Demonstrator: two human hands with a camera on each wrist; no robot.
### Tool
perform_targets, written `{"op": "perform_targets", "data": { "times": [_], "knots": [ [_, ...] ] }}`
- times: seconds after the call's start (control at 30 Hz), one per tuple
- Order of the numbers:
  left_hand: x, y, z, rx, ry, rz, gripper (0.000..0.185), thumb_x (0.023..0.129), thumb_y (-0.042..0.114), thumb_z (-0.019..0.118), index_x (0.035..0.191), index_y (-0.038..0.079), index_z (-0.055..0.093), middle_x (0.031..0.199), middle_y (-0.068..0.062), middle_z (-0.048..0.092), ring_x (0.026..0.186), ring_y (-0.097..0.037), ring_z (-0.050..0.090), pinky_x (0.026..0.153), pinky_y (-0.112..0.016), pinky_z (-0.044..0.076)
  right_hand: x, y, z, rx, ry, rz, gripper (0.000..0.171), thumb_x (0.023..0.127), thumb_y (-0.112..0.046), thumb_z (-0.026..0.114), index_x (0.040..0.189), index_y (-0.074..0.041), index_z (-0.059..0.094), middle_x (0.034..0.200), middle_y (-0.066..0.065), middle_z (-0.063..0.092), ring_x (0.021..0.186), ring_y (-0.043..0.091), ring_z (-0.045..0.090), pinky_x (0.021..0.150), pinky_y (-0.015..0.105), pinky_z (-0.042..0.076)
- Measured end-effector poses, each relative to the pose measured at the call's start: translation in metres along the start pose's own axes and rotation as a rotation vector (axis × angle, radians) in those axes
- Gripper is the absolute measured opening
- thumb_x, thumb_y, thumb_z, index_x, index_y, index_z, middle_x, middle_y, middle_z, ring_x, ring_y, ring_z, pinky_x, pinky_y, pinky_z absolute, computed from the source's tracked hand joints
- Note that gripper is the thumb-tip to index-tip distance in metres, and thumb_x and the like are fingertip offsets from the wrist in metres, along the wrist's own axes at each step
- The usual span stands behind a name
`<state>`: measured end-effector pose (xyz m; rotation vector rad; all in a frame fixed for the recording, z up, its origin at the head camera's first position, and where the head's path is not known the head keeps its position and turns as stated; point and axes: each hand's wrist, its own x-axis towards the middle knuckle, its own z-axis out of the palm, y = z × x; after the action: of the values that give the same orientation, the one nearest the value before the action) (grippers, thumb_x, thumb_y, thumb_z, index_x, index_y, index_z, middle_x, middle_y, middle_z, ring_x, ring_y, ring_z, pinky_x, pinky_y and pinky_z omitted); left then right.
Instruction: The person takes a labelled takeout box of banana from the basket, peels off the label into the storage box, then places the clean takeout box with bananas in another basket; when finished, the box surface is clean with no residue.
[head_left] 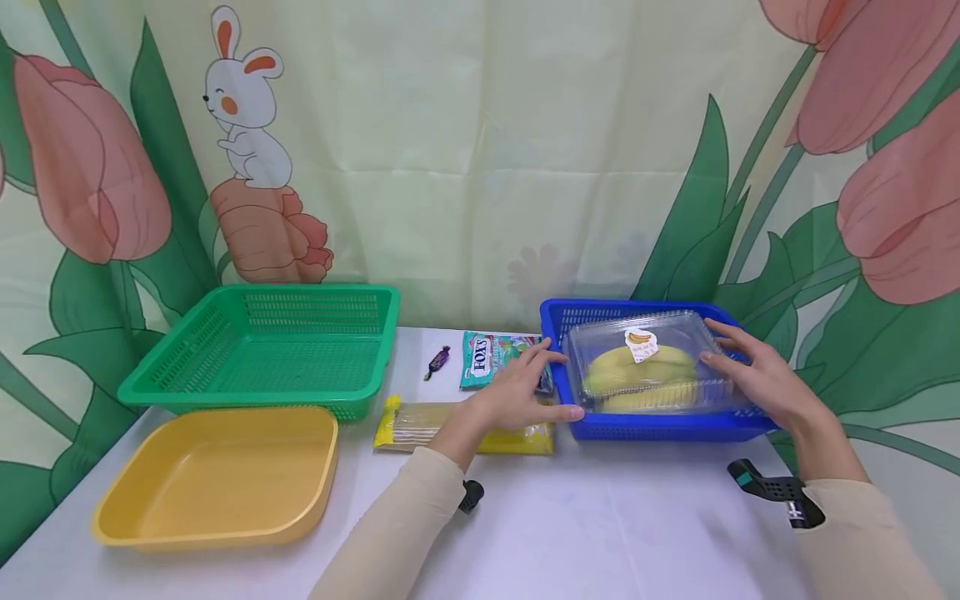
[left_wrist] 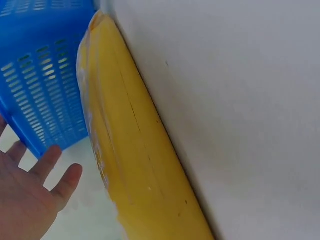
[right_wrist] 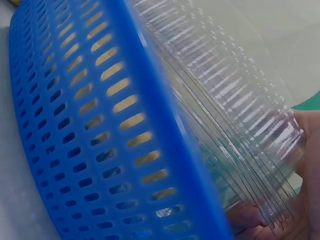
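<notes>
A clear plastic box of bananas [head_left: 652,383] with a small white banana label sits in the blue basket [head_left: 667,429], its lid above the basket's rim. My right hand [head_left: 765,375] grips the box by its right end, thumb on the lid. In the right wrist view, the ribbed side of the plastic box [right_wrist: 225,100] stands out past the basket rim, with fingers curled at its end. My left hand [head_left: 517,392] is spread at the basket's left side, fingertips right at the rim and nothing held. Under that hand lies a yellow packet [left_wrist: 135,150] of what look like long sticks.
Behind my left hand lies a teal FOX'S candy bag [head_left: 480,358], with a small purple wrapped candy [head_left: 437,362] to its left. A green basket [head_left: 300,400] and a shallow yellow tub [head_left: 217,533] stand on the left. A printed curtain hangs behind the white table.
</notes>
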<state>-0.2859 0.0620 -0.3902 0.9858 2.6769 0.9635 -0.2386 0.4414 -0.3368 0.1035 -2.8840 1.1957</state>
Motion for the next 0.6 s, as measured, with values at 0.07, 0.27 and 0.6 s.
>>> {"op": "perform_targets", "data": {
  "times": [0.07,0.27,0.6],
  "knots": [
    [-0.001,0.000,0.000,-0.010,0.005,-0.001,0.089,0.084,0.077,0.064,0.157,0.036,0.033,0.174,0.007,0.005,0.159,-0.032,0.014,0.120,-0.068,0.022,-0.002,-0.002,-0.001,0.008,0.029,-0.007,0.075,0.106,-0.046,0.051,0.167,-0.025,0.012,0.161,0.037,0.021,0.138,0.064,0.028,0.097,0.084,0.034],
    [-0.003,0.001,0.001,-0.029,0.011,-0.001,0.088,0.086,0.075,0.064,0.158,0.035,0.032,0.173,0.007,0.005,0.159,-0.029,0.013,0.120,-0.066,0.023,-0.009,-0.008,-0.006,0.032,0.077,-0.002,0.072,0.107,-0.045,0.049,0.167,-0.028,0.014,0.161,0.036,0.023,0.139,0.062,0.027,0.096,0.085,0.032],
    [-0.011,-0.003,-0.003,-0.023,0.010,0.008,0.091,0.088,0.074,0.062,0.161,0.032,0.028,0.173,-0.002,0.007,0.156,-0.033,0.022,0.118,-0.061,0.033,-0.017,-0.019,-0.013,0.043,0.145,-0.019,0.067,0.108,-0.043,0.048,0.166,-0.030,0.016,0.161,0.036,0.022,0.138,0.062,0.028,0.095,0.081,0.033]
  ]
}}
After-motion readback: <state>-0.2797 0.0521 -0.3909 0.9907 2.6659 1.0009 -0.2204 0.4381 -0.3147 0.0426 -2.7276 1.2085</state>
